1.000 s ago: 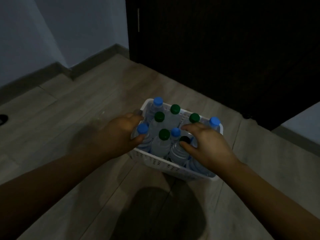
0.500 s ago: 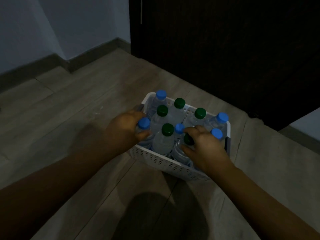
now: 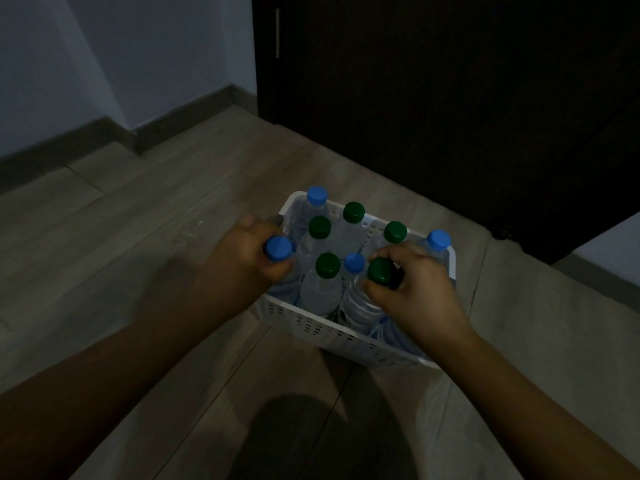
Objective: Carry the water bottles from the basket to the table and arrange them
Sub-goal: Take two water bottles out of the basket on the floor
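A white slotted basket (image 3: 311, 323) stands on the wooden floor (image 3: 138, 220), close to a dark door (image 3: 415, 98) and a pale wall (image 3: 104, 64). It is packed with clear water bottles, all standing upright.

The left hand (image 3: 239, 261) is closed round the neck of a blue-capped bottle (image 3: 278, 248) at the basket's near left corner, with the fingers wrapped just under the cap. The right hand (image 3: 422, 292) grips a green-capped bottle (image 3: 379, 270) by the neck at the basket's near edge, thumb on the near side and fingers curled over the far side. The lower parts of both held bottles are inside the basket.

Between the two held bottles stand a middle green bottle (image 3: 327, 264) and a middle blue bottle (image 3: 354, 262), touching each other. A corner blue bottle (image 3: 317, 195) fills the far left corner, and another blue one (image 3: 438, 240) stands at the far right corner, just beyond the right hand. Three more green caps show along the far side
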`<action>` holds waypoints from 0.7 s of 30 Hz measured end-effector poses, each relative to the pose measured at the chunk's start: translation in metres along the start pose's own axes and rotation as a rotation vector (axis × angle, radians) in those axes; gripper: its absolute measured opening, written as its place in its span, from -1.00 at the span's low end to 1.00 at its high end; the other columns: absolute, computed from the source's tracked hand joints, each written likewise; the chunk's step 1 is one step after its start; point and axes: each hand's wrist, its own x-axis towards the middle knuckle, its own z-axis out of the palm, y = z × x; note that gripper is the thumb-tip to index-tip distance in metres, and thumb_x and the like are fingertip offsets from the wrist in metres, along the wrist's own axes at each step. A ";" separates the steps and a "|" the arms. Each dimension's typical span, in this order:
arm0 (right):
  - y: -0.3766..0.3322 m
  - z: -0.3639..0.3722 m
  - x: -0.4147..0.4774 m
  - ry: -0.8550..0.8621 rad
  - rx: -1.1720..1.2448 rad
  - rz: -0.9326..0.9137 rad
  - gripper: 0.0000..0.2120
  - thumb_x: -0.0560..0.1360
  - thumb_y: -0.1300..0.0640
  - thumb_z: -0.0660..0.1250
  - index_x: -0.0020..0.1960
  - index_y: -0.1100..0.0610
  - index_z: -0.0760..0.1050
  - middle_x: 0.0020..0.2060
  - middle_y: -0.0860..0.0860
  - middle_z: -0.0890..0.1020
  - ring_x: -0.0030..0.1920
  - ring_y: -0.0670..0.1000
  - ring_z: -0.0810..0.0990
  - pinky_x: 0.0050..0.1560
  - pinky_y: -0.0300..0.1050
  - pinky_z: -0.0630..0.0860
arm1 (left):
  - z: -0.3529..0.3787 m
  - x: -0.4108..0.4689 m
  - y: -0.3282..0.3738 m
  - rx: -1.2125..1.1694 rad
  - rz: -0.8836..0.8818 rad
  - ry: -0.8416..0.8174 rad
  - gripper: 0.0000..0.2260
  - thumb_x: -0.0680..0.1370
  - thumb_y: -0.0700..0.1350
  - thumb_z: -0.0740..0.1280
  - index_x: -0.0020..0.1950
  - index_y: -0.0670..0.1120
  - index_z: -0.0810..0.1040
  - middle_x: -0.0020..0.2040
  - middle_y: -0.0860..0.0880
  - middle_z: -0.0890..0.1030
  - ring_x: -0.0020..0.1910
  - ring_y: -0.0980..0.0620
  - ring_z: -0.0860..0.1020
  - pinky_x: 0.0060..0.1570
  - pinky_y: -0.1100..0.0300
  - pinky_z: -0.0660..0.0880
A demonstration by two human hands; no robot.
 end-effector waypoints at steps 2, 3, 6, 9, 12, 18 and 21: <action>-0.009 -0.010 0.001 0.033 0.032 -0.010 -0.81 0.39 0.18 0.46 -0.02 0.09 0.55 -0.11 -0.02 0.53 -0.13 -0.08 0.50 -0.11 -0.11 0.51 | -0.007 0.005 0.005 -0.029 -0.016 0.043 -0.63 0.36 0.10 0.27 -0.11 -0.20 0.56 -0.20 0.02 0.43 -0.23 0.19 0.32 -0.21 0.43 0.25; -0.012 -0.015 0.001 0.050 0.038 -0.016 -0.82 0.38 0.19 0.47 -0.04 0.09 0.55 -0.13 -0.04 0.53 -0.15 -0.10 0.50 -0.14 -0.15 0.50 | -0.012 0.007 0.008 -0.041 -0.028 0.056 -0.63 0.35 0.10 0.27 -0.12 -0.20 0.56 -0.20 0.03 0.43 -0.26 0.23 0.29 -0.22 0.45 0.26; -0.020 -0.035 0.003 0.078 0.057 -0.014 -0.79 0.36 0.19 0.48 -0.04 0.03 0.56 -0.13 -0.10 0.55 -0.17 -0.15 0.53 -0.19 -0.29 0.46 | -0.031 0.013 0.019 -0.014 -0.028 0.065 -0.62 0.35 0.14 0.28 -0.10 -0.17 0.57 -0.20 0.06 0.44 -0.31 0.26 0.34 -0.25 0.46 0.26; -0.031 -0.059 0.007 0.100 0.085 0.011 -0.76 0.36 0.15 0.48 0.00 0.00 0.56 -0.09 -0.14 0.57 -0.18 -0.18 0.55 -0.24 -0.42 0.44 | -0.056 0.023 0.032 0.017 -0.008 0.109 -0.63 0.36 0.15 0.29 -0.09 -0.14 0.58 -0.22 0.09 0.43 -0.29 0.30 0.38 -0.28 0.46 0.25; -0.049 -0.084 0.010 0.141 0.099 -0.023 -0.76 0.36 0.15 0.49 -0.05 -0.09 0.53 -0.13 -0.22 0.53 -0.22 -0.22 0.54 -0.28 -0.45 0.44 | -0.076 0.035 0.047 0.024 0.022 0.158 -0.67 0.37 0.11 0.31 -0.09 -0.13 0.58 -0.21 0.06 0.47 -0.30 0.29 0.39 -0.24 0.48 0.34; -0.083 -0.130 0.027 0.187 0.164 -0.042 -0.77 0.30 0.02 0.44 -0.06 -0.13 0.54 -0.10 -0.15 0.58 -0.15 -0.13 0.59 -0.15 -0.24 0.56 | -0.118 0.060 0.078 0.029 -0.018 0.137 -0.65 0.37 0.19 0.30 -0.12 -0.08 0.60 -0.25 0.12 0.46 -0.29 0.25 0.43 -0.29 0.45 0.30; -0.105 -0.159 0.039 0.157 0.203 -0.025 -0.74 0.27 -0.02 0.40 -0.04 -0.16 0.52 -0.08 -0.16 0.57 -0.08 -0.17 0.58 -0.08 -0.34 0.55 | -0.147 0.080 0.100 -0.023 -0.106 0.061 -0.79 0.35 0.13 0.38 -0.12 0.04 0.58 -0.21 0.17 0.47 -0.23 0.21 0.46 -0.26 0.45 0.29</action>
